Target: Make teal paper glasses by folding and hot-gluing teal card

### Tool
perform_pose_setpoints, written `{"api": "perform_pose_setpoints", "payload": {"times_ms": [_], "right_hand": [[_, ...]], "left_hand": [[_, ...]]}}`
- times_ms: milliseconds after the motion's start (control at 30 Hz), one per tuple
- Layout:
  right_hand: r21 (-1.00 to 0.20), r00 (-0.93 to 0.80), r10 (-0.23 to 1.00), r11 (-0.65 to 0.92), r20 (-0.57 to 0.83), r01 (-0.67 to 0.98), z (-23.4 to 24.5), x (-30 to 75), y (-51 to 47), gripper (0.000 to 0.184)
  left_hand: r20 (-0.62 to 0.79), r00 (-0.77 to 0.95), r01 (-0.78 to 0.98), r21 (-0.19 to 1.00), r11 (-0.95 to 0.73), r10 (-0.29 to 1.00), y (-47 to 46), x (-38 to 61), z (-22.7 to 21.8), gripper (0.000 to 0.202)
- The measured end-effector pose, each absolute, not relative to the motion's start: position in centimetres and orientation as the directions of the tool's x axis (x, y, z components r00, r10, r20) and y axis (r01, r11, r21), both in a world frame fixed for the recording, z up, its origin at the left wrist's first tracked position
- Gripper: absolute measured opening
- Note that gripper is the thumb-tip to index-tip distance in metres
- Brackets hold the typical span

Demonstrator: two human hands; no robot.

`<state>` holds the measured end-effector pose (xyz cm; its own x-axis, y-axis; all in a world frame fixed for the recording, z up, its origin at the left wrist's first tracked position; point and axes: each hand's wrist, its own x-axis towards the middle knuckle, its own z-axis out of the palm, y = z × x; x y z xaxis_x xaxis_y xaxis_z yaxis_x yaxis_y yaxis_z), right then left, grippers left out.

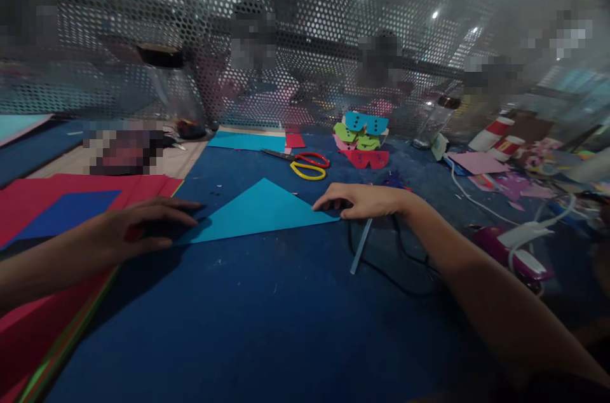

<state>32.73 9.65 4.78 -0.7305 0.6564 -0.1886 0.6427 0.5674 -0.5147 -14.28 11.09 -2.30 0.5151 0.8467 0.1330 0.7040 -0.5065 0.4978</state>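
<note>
A bright blue sheet of paper [267,212], folded or cut to a triangle, lies flat on the dark blue table with its peak pointing away from me. My left hand [138,225] hovers or rests by its left corner, fingers stretched out and thumb apart. At the right corner is my right hand [362,201]; its loosely bent fingertips touch the paper's slanted edge, and the thumb sits apart from them near the tip. Just beyond the triangle lie scissors [305,164] with one red and one yellow handle. A translucent glue stick [361,247] lies below my right wrist.
Red paper sheets [147,185] with a dark blue piece are stacked at left. Cut paper masks [365,158] stand at the back near a perforated metal screen [305,21]. Rightward are a purple-and-white glue gun [519,250] with its cable, paper scraps and red-and-white cups [493,134].
</note>
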Motion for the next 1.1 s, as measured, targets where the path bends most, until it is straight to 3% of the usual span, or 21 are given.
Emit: {"api": "perform_pose_setpoints", "payload": {"times_ms": [133, 233, 333, 433, 600, 933, 1100], "right_hand": [[-0.517, -0.664, 0.742, 0.533, -0.095, 0.669, 5.2, 31.5, 9.1, 0.054], [-0.534, -0.646, 0.762, 0.564, 0.044, 0.629, 5.0, 29.6, 8.1, 0.032], [-0.495, -0.679, 0.73, 0.62, 0.079, 0.609, 4.1, 27.9, 7.3, 0.021], [-0.411, -0.69, 0.716, 0.662, 0.1, 0.627, 2.9, 27.1, 7.1, 0.02], [-0.363, -0.688, 0.72, 0.667, 0.09, 0.65, 2.0, 27.1, 7.4, 0.013], [-0.128, -0.748, 0.65, 0.76, 0.135, 0.637, 1.5, 26.9, 7.1, 0.013], [-0.084, -0.727, 0.666, 0.744, 0.167, 0.662, 1.3, 26.7, 7.0, 0.014]], "left_hand": [[0.095, 0.542, 0.611, 0.638, -0.469, 0.835, 10.8, -14.1, -2.1, 0.043], [0.055, 0.513, 0.632, 0.651, -0.421, 0.856, 10.6, -13.6, -1.6, 0.042], [0.174, 0.429, 0.669, 0.598, -0.441, 0.886, 9.7, -12.2, -1.2, 0.033], [0.279, 0.455, 0.625, 0.576, -0.527, 0.845, 8.3, -10.6, -1.3, 0.028], [0.25, 0.593, 0.604, 0.491, -0.628, 0.765, 6.6, -9.1, -1.8, 0.022], [0.226, 0.615, 0.624, 0.447, -0.641, 0.756, 6.5, -8.9, -1.9, 0.023], [0.242, 0.585, 0.644, 0.441, -0.625, 0.774, 6.3, -8.7, -1.5, 0.024]]}}
